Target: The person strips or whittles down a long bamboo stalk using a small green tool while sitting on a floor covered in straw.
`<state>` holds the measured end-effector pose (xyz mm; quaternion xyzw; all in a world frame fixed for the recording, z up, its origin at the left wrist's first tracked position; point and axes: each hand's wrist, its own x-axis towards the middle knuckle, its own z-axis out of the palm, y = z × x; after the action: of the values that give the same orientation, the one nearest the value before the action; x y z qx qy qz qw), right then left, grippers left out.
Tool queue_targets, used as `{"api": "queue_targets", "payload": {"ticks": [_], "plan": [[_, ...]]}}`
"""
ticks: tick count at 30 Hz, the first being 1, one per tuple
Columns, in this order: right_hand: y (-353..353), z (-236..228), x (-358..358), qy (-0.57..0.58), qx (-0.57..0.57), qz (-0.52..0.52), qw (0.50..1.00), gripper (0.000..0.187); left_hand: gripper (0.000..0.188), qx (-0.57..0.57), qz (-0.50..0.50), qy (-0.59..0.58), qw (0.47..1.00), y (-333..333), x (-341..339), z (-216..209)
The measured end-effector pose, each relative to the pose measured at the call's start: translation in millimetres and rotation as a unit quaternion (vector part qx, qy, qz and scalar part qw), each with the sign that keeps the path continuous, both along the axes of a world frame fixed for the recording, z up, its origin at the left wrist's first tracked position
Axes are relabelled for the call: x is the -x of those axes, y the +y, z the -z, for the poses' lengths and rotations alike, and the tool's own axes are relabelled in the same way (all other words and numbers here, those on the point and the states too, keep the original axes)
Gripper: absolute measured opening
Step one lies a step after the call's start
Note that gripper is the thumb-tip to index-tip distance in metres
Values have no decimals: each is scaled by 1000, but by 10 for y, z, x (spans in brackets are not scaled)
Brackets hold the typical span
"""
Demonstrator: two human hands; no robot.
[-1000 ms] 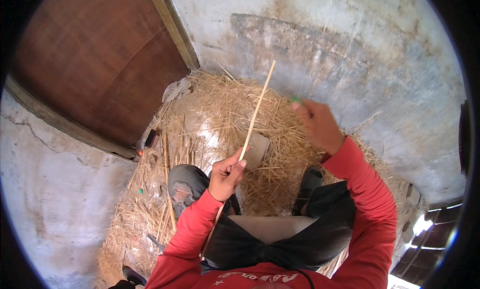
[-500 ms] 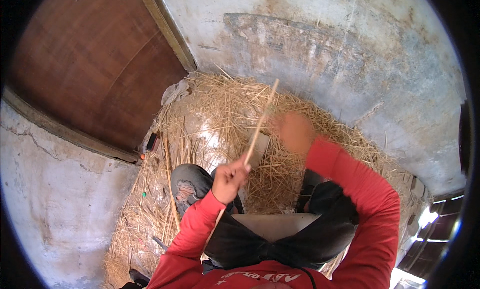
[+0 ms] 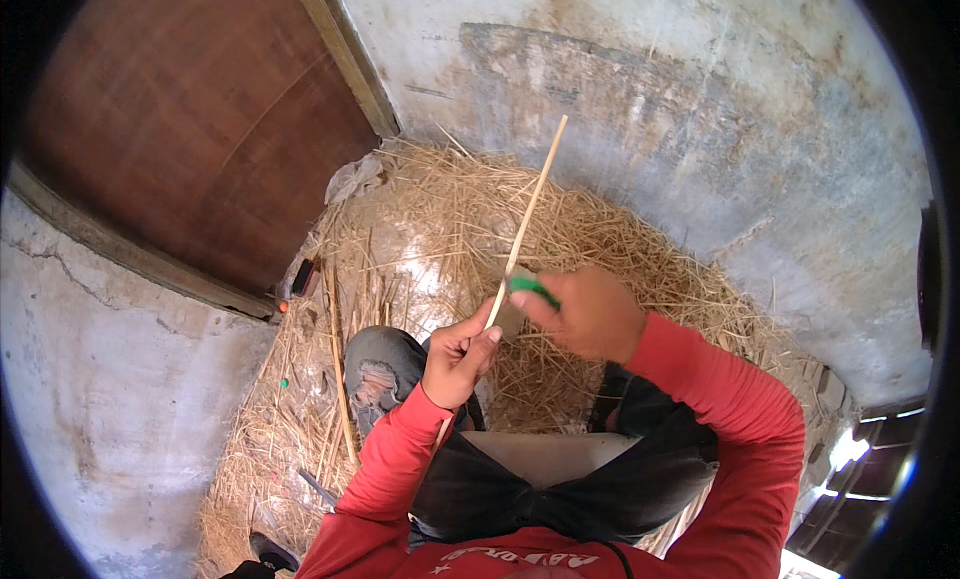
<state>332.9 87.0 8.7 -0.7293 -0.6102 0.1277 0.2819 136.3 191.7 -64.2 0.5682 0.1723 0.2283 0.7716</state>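
Note:
A long, thin, pale stick (image 3: 534,205) rises at a slant in front of me, its lower end running back along my left forearm. My left hand (image 3: 461,357) is closed round it, thumb on top. Just above that grip, my right hand (image 3: 590,309) holds a small green-handled tool (image 3: 535,290). The tool's tip meets the stick or lies right beside it; its exact shape is too small to make out. A pale block (image 3: 514,319) stands partly hidden behind the hands, between my knees.
Pale shavings and straw-like strips (image 3: 620,239) cover the floor and pile against the wall (image 3: 720,129). Longer sticks (image 3: 338,364) lie by my left knee. A brown door (image 3: 200,129) is at the far left, a dark red-edged object (image 3: 304,278) near its foot. I sit on a low seat (image 3: 545,454).
My right hand, blurred and away from the stick before, has come down and left with the green-handled tool against or beside it. The stick's far end reaches slightly farther; my left hand barely moved.

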Motion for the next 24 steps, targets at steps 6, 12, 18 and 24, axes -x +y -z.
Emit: {"api": "queue_targets", "payload": {"ticks": [6,12,18,24], "plan": [[108,253,-61,-94,2,-11,996,51,45,-9,-3,29,1000,29,-17,38],[242,252,-179,-179,-14,-5,984,46,45,12,-11,14,1000,79,-72,-43],[-74,-79,-1405,201,-183,255,928,40,44,-191,86,-3,978,-171,369,210],[-285,-439,-1303,31,-139,280,950,39,43,37,21,-33,999,87,177,-42]]}}
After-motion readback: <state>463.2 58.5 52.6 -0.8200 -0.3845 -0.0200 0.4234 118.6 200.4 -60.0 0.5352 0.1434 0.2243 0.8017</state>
